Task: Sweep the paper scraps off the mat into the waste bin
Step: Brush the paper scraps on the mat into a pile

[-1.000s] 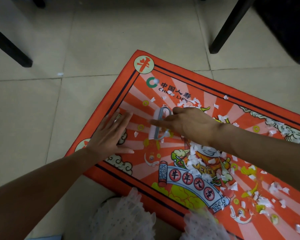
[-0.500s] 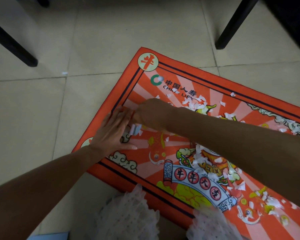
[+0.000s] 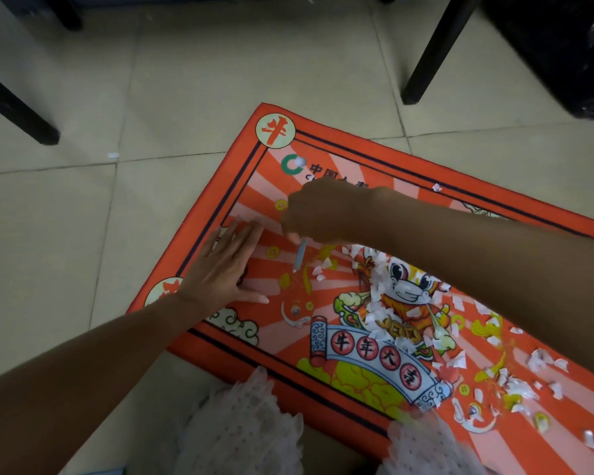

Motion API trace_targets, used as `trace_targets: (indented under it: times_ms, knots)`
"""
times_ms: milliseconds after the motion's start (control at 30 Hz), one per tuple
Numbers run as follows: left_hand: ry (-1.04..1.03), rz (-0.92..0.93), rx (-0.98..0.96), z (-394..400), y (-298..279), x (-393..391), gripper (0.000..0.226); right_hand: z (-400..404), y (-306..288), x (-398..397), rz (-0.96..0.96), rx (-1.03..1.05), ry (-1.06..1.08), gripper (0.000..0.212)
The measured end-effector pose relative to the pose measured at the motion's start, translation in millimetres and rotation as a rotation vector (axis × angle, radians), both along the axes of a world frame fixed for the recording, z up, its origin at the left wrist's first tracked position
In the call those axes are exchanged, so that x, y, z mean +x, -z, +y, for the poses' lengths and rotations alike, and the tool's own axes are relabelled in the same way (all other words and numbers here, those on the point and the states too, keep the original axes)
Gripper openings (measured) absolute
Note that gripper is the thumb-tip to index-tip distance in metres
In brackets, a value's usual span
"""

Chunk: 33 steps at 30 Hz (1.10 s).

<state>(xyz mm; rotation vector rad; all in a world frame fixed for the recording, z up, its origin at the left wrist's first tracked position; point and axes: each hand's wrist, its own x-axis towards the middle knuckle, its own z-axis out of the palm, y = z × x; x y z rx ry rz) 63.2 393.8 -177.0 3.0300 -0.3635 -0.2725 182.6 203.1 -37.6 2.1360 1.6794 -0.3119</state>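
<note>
1. Since half a second ago the right hand [image 3: 318, 214] has slid away from the left one toward the mat's far edge, and the pale blue brush [image 3: 300, 257] shows further out from beneath it.
2. Far left, a dark furniture leg [image 3: 14, 108] stands on the beige tiled floor [image 3: 66, 234], with one stray white scrap [image 3: 113, 155] lying on a tile well apart from the mat.
3. Flat on the near-left part of the red mat [image 3: 220, 207] lies the left hand [image 3: 225, 269], fingers straight and spread, pointing away from the person, thumb out to the right; it grips nothing.
4. Just right of it, the right hand is curled over the brush with its knuckles up. Only the brush's lower end can be seen: its long axis runs near-to-far with a slight lean, the visible tip pointing toward the person and touching the mat.
5. Right of the brush, white paper scraps [image 3: 378, 303] lie bunched over the cartoon figure in the mat's middle, a few of them just beside the brush tip.
6. Further right more scraps lie scattered along the near-right stretch of the mat.
7. Top right, a second dark leg [image 3: 432, 53] stands beside a black bin bag [image 3: 563, 46], well apart from the scraps.
8. White lace fabric [image 3: 240, 430] shows at the bottom edge.
</note>
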Motion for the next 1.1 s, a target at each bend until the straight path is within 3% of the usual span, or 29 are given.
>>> trace_targets:
  times_ms: [267, 667, 1100]
  knots:
    - [-0.026, 0.064, 0.021, -10, -6, 10, 0.127, -1, 13, -11, -0.011, 0.065, -0.015, 0.031]
    - [0.028, 0.064, 0.005, -24, -6, 14, 0.134, -95, 1, -1, 0.059, -0.123, 0.093, 0.036]
    - [-0.009, 0.026, -0.008, -15, -3, 47, 0.128, -48, -12, 44, 0.01, 0.116, 0.25, 0.037]
